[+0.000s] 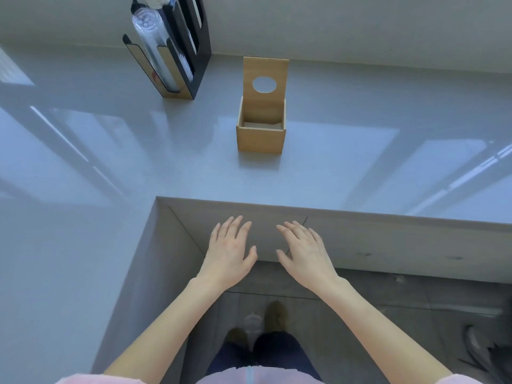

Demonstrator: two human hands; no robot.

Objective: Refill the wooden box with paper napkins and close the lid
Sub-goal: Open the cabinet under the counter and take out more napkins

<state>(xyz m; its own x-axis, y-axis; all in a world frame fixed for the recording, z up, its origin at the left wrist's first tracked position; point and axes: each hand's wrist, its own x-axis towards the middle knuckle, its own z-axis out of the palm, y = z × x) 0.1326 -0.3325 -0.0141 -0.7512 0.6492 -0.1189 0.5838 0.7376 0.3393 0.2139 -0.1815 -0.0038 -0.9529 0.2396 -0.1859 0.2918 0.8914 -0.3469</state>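
Head view: wooden box [261, 139] at frame center, lid [265, 79] hinged upright (round hole facing the viewer), napkins low inside; both hands, left hand [229, 254] and right hand [304, 252], spread, empty.

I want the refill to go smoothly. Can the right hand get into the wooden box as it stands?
Probably yes: the lid stands upright, the wooden box is open, and bare counter lies between it and the empty right hand.

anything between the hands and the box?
Nothing. In the head view, only bare grey counter lies between the open left hand and right hand and the box, lid up.
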